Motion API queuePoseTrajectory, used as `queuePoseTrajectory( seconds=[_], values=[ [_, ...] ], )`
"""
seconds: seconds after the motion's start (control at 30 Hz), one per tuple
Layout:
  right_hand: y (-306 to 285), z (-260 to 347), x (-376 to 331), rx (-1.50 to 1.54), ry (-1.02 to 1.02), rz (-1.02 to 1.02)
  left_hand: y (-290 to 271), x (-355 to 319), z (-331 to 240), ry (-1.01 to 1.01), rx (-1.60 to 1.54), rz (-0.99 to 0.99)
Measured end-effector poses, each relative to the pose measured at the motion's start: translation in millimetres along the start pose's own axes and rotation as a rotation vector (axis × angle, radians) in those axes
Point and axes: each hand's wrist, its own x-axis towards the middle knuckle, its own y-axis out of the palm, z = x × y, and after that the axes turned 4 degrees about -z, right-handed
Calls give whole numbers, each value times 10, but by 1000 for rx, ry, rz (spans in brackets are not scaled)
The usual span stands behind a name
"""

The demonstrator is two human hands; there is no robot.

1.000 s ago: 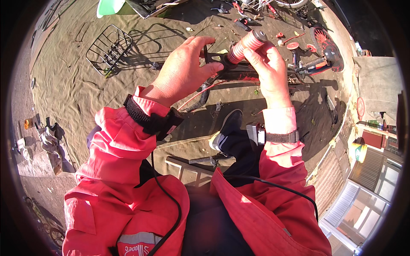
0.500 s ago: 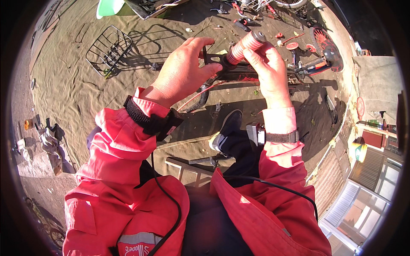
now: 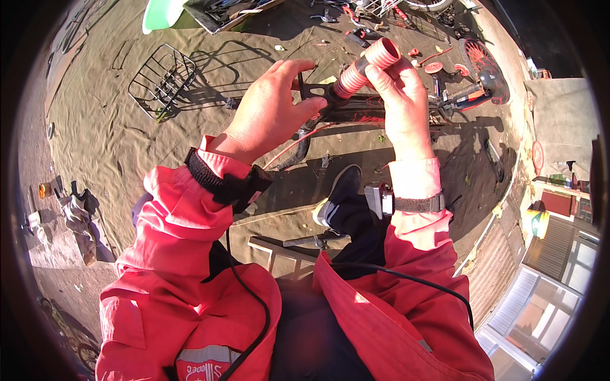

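Right hand pinches a red ribbed sleeve, tilted, hollow mouth facing up; dark band below it, then a lower ribbed section. Left hand curves around a black part just beside that section, thumb and fingers apart; grip unclear. Both sleeves red, straps at both wrists. Black wire basket lies left on the brownish ground cloth. Red-and-black wheel far right, pale green basin top left, dark shoe below the hands.
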Motion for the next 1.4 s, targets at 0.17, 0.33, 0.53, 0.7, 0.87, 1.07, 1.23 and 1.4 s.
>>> queuePoseTrajectory(
  seconds=[0.17, 0.33, 0.53, 0.7, 0.87, 1.07, 1.23, 1.4],
  values=[
    [-7, 50, 42, 15, -58, -49, -2, -1, -13, -56, -7, 27],
    [-110, 117, 22, 81, -73, -85, 8, 9, -10, 2, 40, -9],
    [-118, 267, -207, -97, -144, 42, 11, -2, -9, -92, -112, 61],
    [-10, 311, -389, -664, -98, 200, 4, 12, 17, 21, -150, 50],
    [84, 173, -389, -697, -102, 181, -56, 21, 8, 34, -127, 126],
    [93, 90, -376, -740, -153, 147, -119, 83, 35, 34, -126, 226],
    [142, 90, -382, -797, -198, 90, -138, 75, 47, 49, -85, 260],
    [195, 111, -413, -992, -330, 77, -106, 67, -4, 38, -89, 200]
  ],
)
